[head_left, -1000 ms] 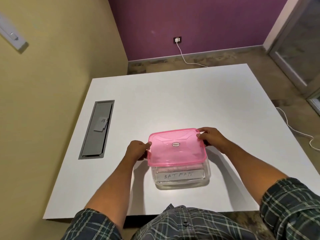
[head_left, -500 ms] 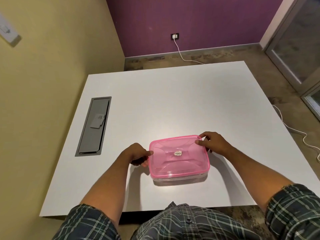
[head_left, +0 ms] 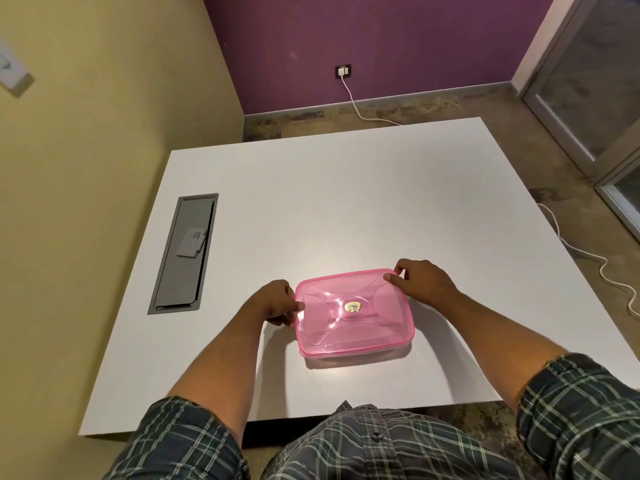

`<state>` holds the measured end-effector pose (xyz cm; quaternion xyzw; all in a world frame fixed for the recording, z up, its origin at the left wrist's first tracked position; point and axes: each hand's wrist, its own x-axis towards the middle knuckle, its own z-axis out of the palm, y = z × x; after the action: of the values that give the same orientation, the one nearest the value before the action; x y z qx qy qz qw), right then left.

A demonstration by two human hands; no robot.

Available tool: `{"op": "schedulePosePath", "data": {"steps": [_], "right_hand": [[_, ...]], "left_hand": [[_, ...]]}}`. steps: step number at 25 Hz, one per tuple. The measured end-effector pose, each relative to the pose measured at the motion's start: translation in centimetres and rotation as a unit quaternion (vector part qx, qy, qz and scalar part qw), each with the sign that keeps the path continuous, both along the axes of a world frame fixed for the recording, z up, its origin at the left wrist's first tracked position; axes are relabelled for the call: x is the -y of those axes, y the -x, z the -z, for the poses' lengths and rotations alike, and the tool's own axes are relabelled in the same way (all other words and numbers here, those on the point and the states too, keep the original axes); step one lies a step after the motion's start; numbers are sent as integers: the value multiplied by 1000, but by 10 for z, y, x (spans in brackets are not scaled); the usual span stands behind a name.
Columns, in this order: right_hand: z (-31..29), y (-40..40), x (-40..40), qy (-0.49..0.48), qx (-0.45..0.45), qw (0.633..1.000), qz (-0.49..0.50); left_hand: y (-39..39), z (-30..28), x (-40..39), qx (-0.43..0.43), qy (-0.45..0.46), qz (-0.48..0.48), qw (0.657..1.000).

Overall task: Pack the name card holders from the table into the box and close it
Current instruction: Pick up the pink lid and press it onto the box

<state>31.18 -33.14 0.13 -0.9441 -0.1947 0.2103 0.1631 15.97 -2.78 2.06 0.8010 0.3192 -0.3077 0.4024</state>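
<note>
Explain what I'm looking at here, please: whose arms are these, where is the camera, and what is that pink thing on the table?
There is no machine here: these are a person's two bare arms, seen from one wide-angle camera worn on the head, looking forward and down. That is why the checked shirt fills the bottom of the picture.

On the white table sits a box with a pink lid lying flat on top. The left hand holds the lid's left edge, thumb on top. The right hand pinches the far right corner. The job is to pack name card holders into the box and close it; what is inside cannot be made out through the lid from here.

To the left, a grey cable hatch is set into the tabletop. Behind, a white cable runs from a wall socket.
</note>
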Motion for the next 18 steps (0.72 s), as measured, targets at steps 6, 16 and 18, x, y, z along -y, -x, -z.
{"op": "schedulePosePath", "data": {"steps": [6, 16, 18], "right_hand": [[5, 2, -1, -98, -77, 987, 99], [9, 0, -13, -123, -96, 974, 164], [6, -4, -15, -136, -92, 973, 160]], "left_hand": [[-2, 1, 1, 28, 32, -25, 999], [-8, 5, 11, 134, -45, -118, 983], [-11, 2, 11, 160, -47, -100, 981]]}}
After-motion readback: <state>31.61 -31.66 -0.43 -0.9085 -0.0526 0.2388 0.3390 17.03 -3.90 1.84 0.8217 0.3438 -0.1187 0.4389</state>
